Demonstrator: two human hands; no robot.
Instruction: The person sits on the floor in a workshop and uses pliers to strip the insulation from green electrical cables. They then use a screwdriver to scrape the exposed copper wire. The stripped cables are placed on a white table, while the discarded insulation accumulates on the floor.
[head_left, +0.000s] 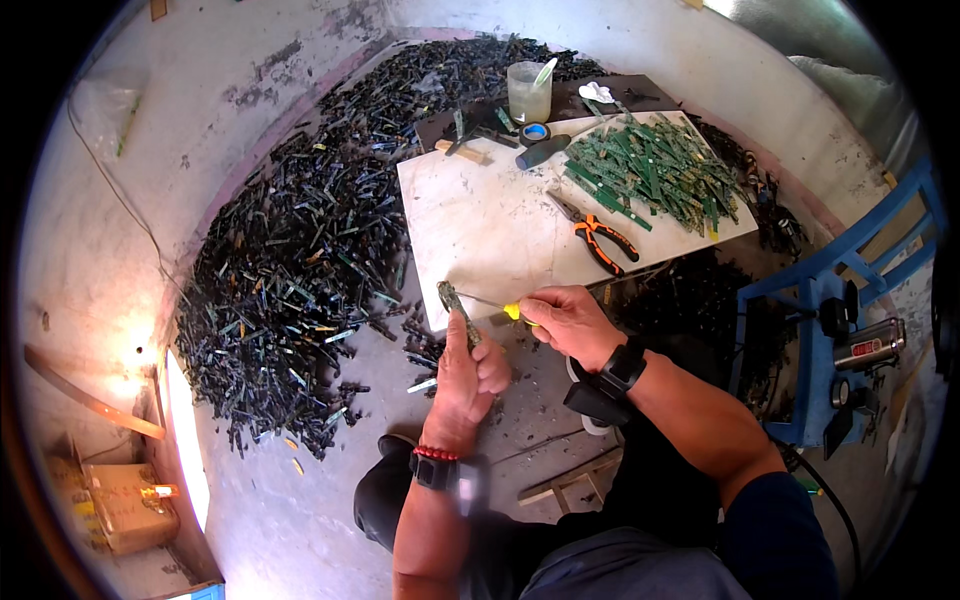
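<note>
My left hand grips a narrow circuit board strip, its far end over the near left corner of the white board. My right hand is closed on the yellow handle of a screwdriver, whose thin shaft points left to the strip's far end; whether the tip touches it I cannot tell. Long-nose pliers with orange and black handles lie on the board, beyond my right hand. Farther right is a pile of green circuit board strips.
A dark-handled tool, a roll of tape and a plastic cup stand or lie at the far side. A large heap of dark strips covers the floor at left. A blue chair holding a metal flask stands at right.
</note>
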